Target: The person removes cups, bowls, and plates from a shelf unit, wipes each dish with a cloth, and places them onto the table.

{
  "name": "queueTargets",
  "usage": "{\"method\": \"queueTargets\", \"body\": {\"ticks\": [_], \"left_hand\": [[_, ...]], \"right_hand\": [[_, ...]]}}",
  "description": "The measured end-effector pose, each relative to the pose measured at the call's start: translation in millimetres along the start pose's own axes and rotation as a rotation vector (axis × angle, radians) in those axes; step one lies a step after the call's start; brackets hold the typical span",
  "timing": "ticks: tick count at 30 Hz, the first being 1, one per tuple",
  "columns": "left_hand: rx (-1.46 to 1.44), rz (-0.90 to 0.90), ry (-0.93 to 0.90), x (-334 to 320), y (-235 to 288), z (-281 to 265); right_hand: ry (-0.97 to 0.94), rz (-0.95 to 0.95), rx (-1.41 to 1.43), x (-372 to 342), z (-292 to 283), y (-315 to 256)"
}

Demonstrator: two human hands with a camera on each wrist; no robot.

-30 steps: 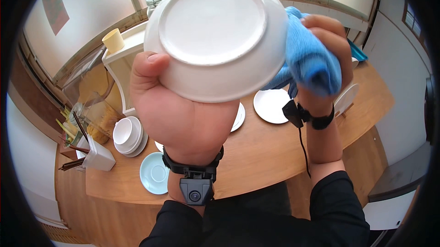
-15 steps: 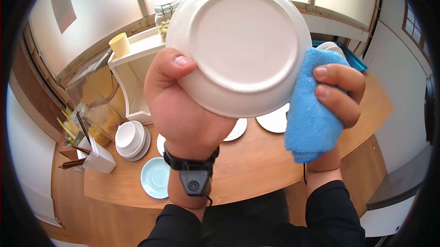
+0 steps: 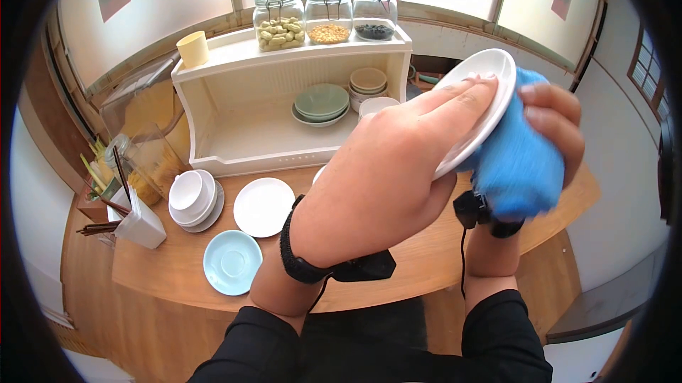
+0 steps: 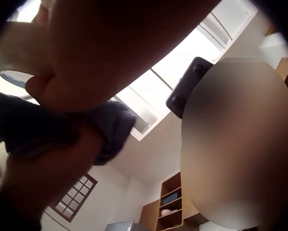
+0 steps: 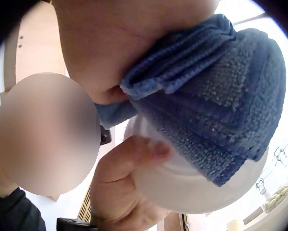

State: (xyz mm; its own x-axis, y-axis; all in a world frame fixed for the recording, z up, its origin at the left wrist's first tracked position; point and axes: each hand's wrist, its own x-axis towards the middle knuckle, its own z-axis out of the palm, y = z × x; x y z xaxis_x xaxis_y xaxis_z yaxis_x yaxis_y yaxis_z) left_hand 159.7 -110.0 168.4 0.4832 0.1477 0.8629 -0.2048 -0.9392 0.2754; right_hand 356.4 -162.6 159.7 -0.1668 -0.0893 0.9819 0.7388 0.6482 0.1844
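My left hand (image 3: 387, 170) grips a white plate (image 3: 506, 92), fingers across one face and thumb at the lower edge, the plate tilted steeply. My right hand (image 3: 558, 124) holds a folded blue cloth (image 3: 522, 170) against the plate's right side. In the right wrist view the cloth (image 5: 211, 101) lies bunched over part of the plate (image 5: 197, 192), and the left thumb presses on the plate. The left wrist view is dark; the cloth (image 4: 112, 125) and part of the plate (image 4: 23, 48) show there.
On the table (image 3: 426, 248) lie a white plate (image 3: 263, 207), a light blue saucer (image 3: 233, 262), stacked white dishes (image 3: 188, 191) and a chopstick holder (image 3: 142, 223). Behind, a cream shelf (image 3: 241, 117) holds bowls, with three glass jars (image 3: 329, 17) and a yellow cup (image 3: 193, 49) on top.
The held plate has moved right and down and turned from its underside to a steep tilt. The left hand has rotated with its back towards the head camera. The shelf has come into view.
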Motion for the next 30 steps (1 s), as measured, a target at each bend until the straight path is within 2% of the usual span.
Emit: {"method": "queueTargets", "body": {"ticks": [1, 3, 4, 5, 6, 9, 12, 13, 15, 17, 18, 19, 21, 22, 24, 27, 28, 29, 30], "left_hand": [[0.046, -0.017, -0.009, 0, 0, 1], [0.100, -0.018, 0.008, -2, 1, 2], [0.148, -0.051, -0.037, -2, 3, 2], [0.195, -0.081, -0.084, -1, 4, 2], [0.216, 0.034, -0.037, -2, 1, 7], [0.183, 0.097, -0.077, -2, 8, 5], [0.198, 0.138, -0.018, -4, 12, 6], [0.182, 0.141, -0.016, -4, 13, 6], [0.175, 0.147, -0.027, -2, 13, 9], [0.262, 0.097, -0.054, -1, 15, 13], [0.262, 0.092, -0.048, -1, 15, 13], [0.309, 0.090, -0.052, -2, 13, 13], [0.358, 0.091, -0.059, -4, 14, 13], [0.356, 0.142, -0.017, -3, 16, 14], [0.339, 0.215, 0.050, -3, 24, 16], [0.310, 0.231, 0.041, -4, 37, 16], [0.314, 0.230, 0.044, -6, 44, 15], [0.335, 0.165, 0.004, -9, 50, 14], [0.355, 0.101, -0.036, -10, 55, 12]], "right_hand": [[0.014, -0.033, -0.048, -1, 1, -18], [-0.326, -0.070, 0.017, -1, -24, -46], [-0.328, -0.068, 0.016, -3, -24, -45], [-0.237, -0.076, -0.033, -7, -22, -44], [-0.144, -0.084, -0.083, -11, -19, -42], [0.131, -0.108, -0.226, -18, -9, -32], [0.091, -0.133, -0.028, 2, -30, 31], [0.129, -0.034, -0.135, 1, -25, 36], [-0.032, -0.075, -0.117, 5, -41, 30], [-0.017, -0.026, -0.254, -3, -29, -12], [0.069, -0.093, -0.281, -2, -15, -28], [0.032, -0.098, -0.251, -6, -13, -40], [0.113, -0.398, -0.208, -7, 0, -37], [0.122, -0.402, -0.210, -11, 3, -31], [0.412, -0.353, -0.145, -19, 3, -20], [0.302, 0.127, -0.062, -1, -19, -30], [0.197, -0.027, 0.026, 4, -31, 5], [0.219, 0.081, 0.157, 7, -26, 1], [0.174, 0.061, 0.135, 9, -25, -4]]}}
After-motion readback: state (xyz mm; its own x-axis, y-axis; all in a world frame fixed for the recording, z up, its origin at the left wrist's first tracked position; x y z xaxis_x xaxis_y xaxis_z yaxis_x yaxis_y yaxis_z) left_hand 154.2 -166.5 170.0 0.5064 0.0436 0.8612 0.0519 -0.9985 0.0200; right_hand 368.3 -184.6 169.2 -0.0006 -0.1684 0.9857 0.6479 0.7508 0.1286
